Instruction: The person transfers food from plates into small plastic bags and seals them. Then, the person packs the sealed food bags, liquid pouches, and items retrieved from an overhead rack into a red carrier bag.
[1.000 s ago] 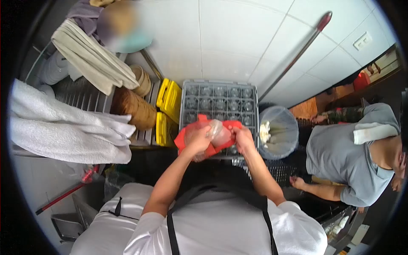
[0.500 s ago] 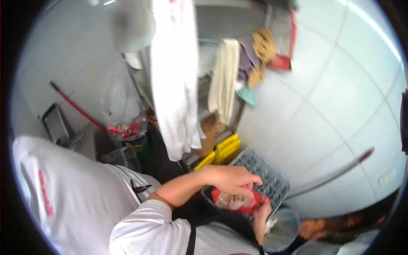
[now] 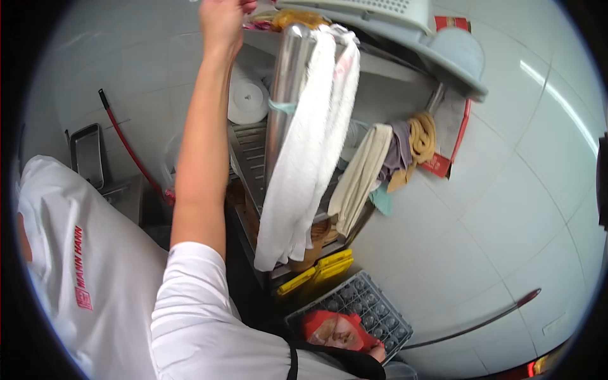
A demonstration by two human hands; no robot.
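My left hand [image 3: 223, 16] is raised at the top edge of the view, beside the items on top of the metal rack [image 3: 250, 142]. Its fingers are mostly cut off by the frame, so what they hold, if anything, is hidden. Low in the view, my right hand [image 3: 378, 352] grips the edge of a red bag [image 3: 361, 329]. Inside the open bag are pale and brown pieces that I cannot make out. The bag is above a grey crate [image 3: 398, 329] with round compartments.
White towels [image 3: 294, 164] and a cream cloth [image 3: 361, 171] hang from the rack. Yellow objects [image 3: 332, 266] stand beside the crate. A grey perforated basket [image 3: 386, 11] is at the top. At the left, a person in a white shirt [image 3: 107, 278] stands close by.
My left hand has left the red bag and moved up to the top of the rack. My right hand still holds the bag, now lower in view. The view has shifted.
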